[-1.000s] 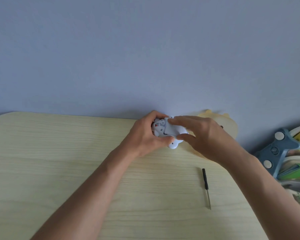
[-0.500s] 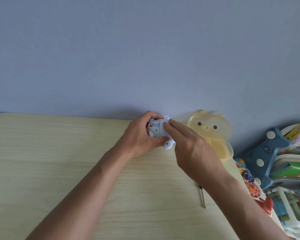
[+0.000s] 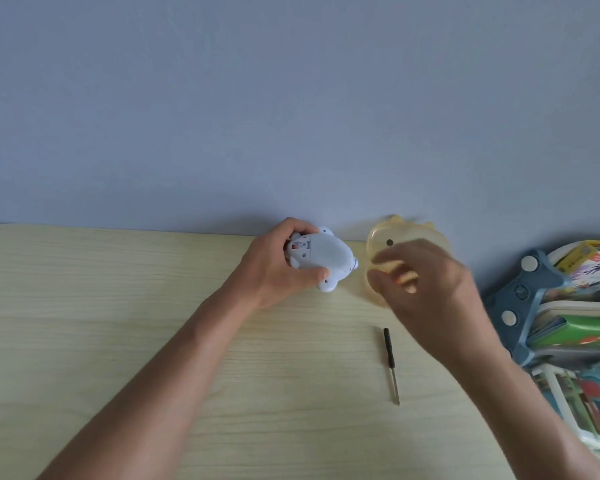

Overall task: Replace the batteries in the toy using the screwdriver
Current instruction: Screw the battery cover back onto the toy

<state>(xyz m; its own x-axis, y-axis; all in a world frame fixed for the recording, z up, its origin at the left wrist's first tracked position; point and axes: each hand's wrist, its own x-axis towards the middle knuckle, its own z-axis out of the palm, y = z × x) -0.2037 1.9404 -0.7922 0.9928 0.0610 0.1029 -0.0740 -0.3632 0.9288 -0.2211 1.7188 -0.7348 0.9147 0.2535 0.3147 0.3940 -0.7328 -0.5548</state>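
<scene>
Pale wood worktop (image 3: 118, 323) is being backed by a plain blue wall. At its far edge the white toy (image 3: 321, 259) is being gripped underside-up by the left hand (image 3: 274, 271). The blurred right hand (image 3: 426, 289), its grip unreadable, is being held before a yellow bear-shaped box (image 3: 381, 244); the screwdriver (image 3: 391, 365) is lying nearby, untouched.

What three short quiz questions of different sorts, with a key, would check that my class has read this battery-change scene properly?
1. True or false: the screwdriver lies untouched on the table.
2. Which hand grips the white toy? A. left hand B. right hand C. both
3. Fill in: the blurred right hand is in front of the translucent yellow ____-shaped container.

Key: 1 true; 2 A; 3 bear.
</scene>
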